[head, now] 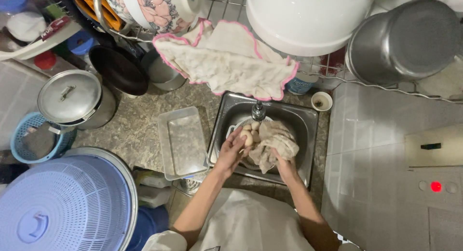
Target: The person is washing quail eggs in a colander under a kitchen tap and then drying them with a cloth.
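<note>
In the head view, both hands work inside a small steel sink [303, 120] set into a speckled stone counter [130, 130]. The left hand [232, 149] is cupped, fingers curled loosely around a pale egg [247, 137], which it holds above a white strainer basket [234, 130] in the sink; more eggs lie just behind it, directly below the tap [258, 111]. The right hand [284, 165] is closed on the lower edge of a crumpled beige cloth [273, 142], pinching it so that the cloth bunches up against the eggs. Just left of the sink sits a clear rectangular plastic tray [183, 142]. Above the sink a pink-edged towel [226, 63] hangs from a wire rack [222, 2]. Farther left stand a lidded steel pot [72, 99] and a large blue colander lid [58, 205].
</note>
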